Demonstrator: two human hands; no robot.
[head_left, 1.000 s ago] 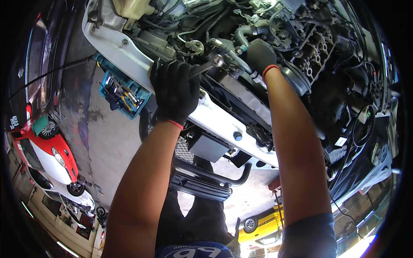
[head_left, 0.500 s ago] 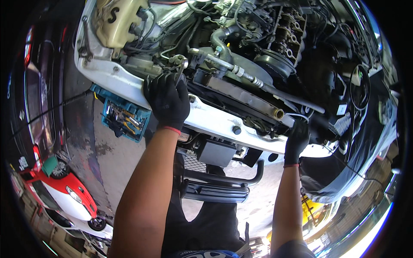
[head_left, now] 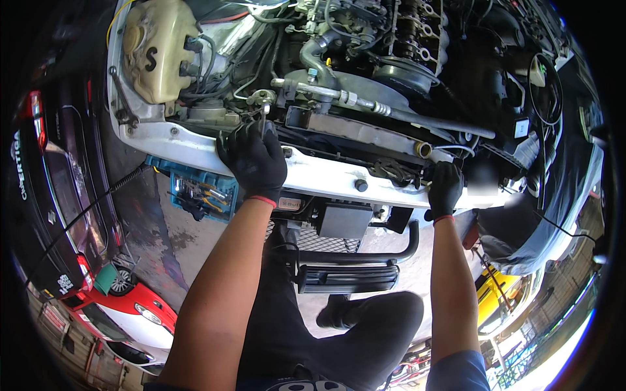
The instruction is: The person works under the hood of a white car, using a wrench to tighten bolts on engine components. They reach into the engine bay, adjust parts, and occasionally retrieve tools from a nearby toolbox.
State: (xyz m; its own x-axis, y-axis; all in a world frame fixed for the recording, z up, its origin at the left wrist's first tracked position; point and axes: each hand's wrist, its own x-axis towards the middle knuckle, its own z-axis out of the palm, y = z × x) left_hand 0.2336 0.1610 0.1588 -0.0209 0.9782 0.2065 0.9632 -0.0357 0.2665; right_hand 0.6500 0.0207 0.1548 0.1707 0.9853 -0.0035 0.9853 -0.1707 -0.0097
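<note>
Far left: dark car parked beside the work spot, red-and-white car lower down, both well apart from the hands. Blue tool tray sits on the ground just under the car's front edge, likely parked there so tools stay within reach.

Upper left of the engine bay: cream plastic tank, upright, hoses beside it.

Left hand, black glove, rests on the white front panel, fingers curled up over its top edge toward a small metal fitting. A thin metal piece shows at the fingertips; cannot tell if it is gripped or just touched. Hand looks braced on the panel for support while leaning in.

Middle: metal pipe runs across the bay behind the radiator top. Black grille piece lies below on the ground, between the person's legs and the car.

Right hand, black glove, clenched over the panel's lower right edge near a black bracket. Looks like a steadying grip on the panel itself; no tool visible in it.

Far right: dark cloth draped over the fender, probably to protect paint.
</note>
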